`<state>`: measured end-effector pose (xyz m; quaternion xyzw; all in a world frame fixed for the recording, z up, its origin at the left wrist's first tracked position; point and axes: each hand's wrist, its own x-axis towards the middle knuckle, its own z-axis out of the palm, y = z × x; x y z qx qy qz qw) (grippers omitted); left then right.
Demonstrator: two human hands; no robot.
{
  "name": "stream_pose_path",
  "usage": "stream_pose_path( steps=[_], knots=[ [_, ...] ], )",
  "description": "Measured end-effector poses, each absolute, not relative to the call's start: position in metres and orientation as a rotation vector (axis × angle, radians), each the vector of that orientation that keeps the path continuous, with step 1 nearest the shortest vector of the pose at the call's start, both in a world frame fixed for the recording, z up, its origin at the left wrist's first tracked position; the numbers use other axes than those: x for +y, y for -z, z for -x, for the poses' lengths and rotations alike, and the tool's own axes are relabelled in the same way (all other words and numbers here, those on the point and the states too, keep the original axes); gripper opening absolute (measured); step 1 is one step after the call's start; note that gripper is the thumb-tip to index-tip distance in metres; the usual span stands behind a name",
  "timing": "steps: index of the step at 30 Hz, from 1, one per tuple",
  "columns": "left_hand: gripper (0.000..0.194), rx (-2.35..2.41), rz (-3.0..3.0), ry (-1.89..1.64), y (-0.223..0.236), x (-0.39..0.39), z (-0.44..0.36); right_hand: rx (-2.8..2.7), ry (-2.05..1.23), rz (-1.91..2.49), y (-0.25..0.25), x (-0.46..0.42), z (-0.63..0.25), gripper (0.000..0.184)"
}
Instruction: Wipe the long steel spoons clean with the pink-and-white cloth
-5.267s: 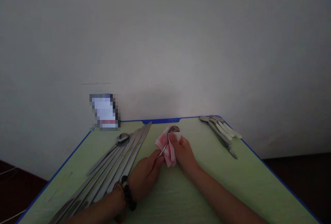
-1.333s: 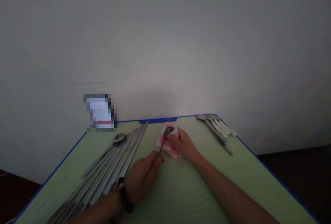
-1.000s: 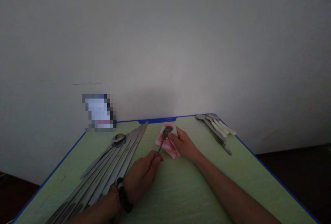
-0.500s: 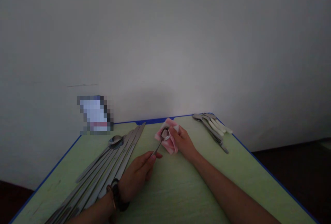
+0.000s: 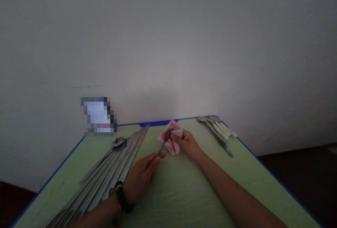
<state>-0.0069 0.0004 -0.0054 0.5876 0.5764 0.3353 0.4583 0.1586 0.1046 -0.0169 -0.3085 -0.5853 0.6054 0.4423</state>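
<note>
A metal spoon (image 5: pixel 161 148) slants up from my left hand (image 5: pixel 143 172), which pinches its handle between thumb and fingers. My right hand (image 5: pixel 190 145) grips a pink and white cloth (image 5: pixel 173 147) behind the spoon's bowl, its thumb pressing at the bowl's edge. Both hands are over the middle of the table, close together. The fingers of my right hand under the cloth are hidden. Left of my hands lie several long table knives (image 5: pixel 129 156) side by side, with a few spoons (image 5: pixel 119 142) at their left edge.
The green table (image 5: pixel 181 189) has a blue rim and stands against a grey wall (image 5: pixel 168 45). Several spoons (image 5: pixel 213 133) and white-handled cutlery (image 5: pixel 222 129) lie at the far right. A blurred-out upright object (image 5: pixel 98 115) leans at the far left corner.
My right thumb has shifted slightly on the spoon's bowl, and the bowl has turned a little in the cloth. Both hands keep their grips; the view has moved slightly.
</note>
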Motion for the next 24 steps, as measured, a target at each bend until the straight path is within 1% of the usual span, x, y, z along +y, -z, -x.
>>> stream_pose_path(
  steps=[8,14,19,24],
  knots=[
    [0.055,1.354,-1.391,-0.853,0.004,-0.0007,0.0065,-1.432,-1.549,0.736,0.0101,0.1015,-0.1562,0.018],
    [0.054,1.332,-1.355,-0.853,0.0069,0.0022,0.0082,-1.431,-1.478,0.859,0.0184,0.1077,-0.1592,0.016],
    [0.057,1.348,-1.406,-0.845,0.0085,0.0006,0.0085,-1.434,-1.623,0.734,0.0182,0.1078,-0.162,0.027],
    [0.06,1.356,-1.436,-0.809,0.0031,-0.0005,0.0079,-1.365,-1.623,0.736,0.0155,0.1044,-0.1589,0.036]
  ],
)
